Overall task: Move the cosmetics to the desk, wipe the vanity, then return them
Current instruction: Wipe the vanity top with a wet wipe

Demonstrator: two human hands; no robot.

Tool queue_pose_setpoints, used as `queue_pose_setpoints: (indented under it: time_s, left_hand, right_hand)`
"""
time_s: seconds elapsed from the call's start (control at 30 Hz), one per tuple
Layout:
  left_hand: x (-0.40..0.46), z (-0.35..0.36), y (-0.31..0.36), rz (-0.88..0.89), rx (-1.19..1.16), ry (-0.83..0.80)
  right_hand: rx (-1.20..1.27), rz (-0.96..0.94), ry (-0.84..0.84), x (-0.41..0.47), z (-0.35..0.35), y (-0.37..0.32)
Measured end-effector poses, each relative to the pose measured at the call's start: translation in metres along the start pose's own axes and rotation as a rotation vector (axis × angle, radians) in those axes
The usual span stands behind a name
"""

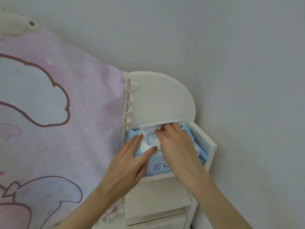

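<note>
A light blue pack of wet wipes [159,166] lies in the open top compartment of a white cabinet [209,146]. Its white flip lid [160,125] stands open. My left hand [130,160] rests flat on the pack's left side, fingers straight, beside the white opening. My right hand [175,144] reaches over the opening, with its fingertips curled at the wipe [149,142] showing in the hole; whether they pinch it is hidden.
A pink cartoon-print cloth [54,121] with tassels hangs to the left, right against the cabinet. A round white top [161,96] sits behind the compartment. Closed white drawers [158,200] lie below. A plain grey wall fills the right side.
</note>
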State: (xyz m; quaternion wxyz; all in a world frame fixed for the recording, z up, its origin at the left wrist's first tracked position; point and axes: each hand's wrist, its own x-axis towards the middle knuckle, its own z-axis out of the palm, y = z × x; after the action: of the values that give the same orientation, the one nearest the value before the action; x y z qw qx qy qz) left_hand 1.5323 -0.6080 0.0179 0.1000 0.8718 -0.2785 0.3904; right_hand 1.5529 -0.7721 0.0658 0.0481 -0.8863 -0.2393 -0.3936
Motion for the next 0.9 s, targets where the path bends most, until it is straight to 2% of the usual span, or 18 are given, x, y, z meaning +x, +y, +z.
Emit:
queue_pose_setpoints:
  time_s: [0.23,0.47,0.57,0.67,0.73,0.8,0.9]
  left_hand:
    - [-0.004,0.008,-0.001,0.010,0.007,-0.015]
    - [-0.004,0.007,-0.002,0.012,0.036,-0.034]
    - [-0.005,0.006,0.000,0.014,0.029,-0.027]
    - [-0.005,0.007,-0.001,0.019,-0.011,-0.056]
    - [-0.004,0.009,-0.003,0.024,-0.041,-0.085]
    - [-0.007,0.010,-0.006,0.036,-0.035,-0.078]
    - [-0.025,0.005,-0.004,0.068,0.023,0.016]
  right_hand:
    - [0.043,-0.010,0.002,0.002,-0.003,-0.002]
    - [0.067,-0.011,0.106,-0.006,-0.014,-0.005]
    - [0.085,-0.042,0.200,-0.011,-0.019,-0.001]
    - [0.162,-0.103,0.393,-0.015,-0.038,-0.007]
    - [0.185,-0.150,0.461,-0.018,-0.052,-0.014]
    - [0.173,-0.187,0.441,-0.027,-0.060,-0.016]
    - [0.199,-0.250,0.374,-0.061,-0.066,-0.011]
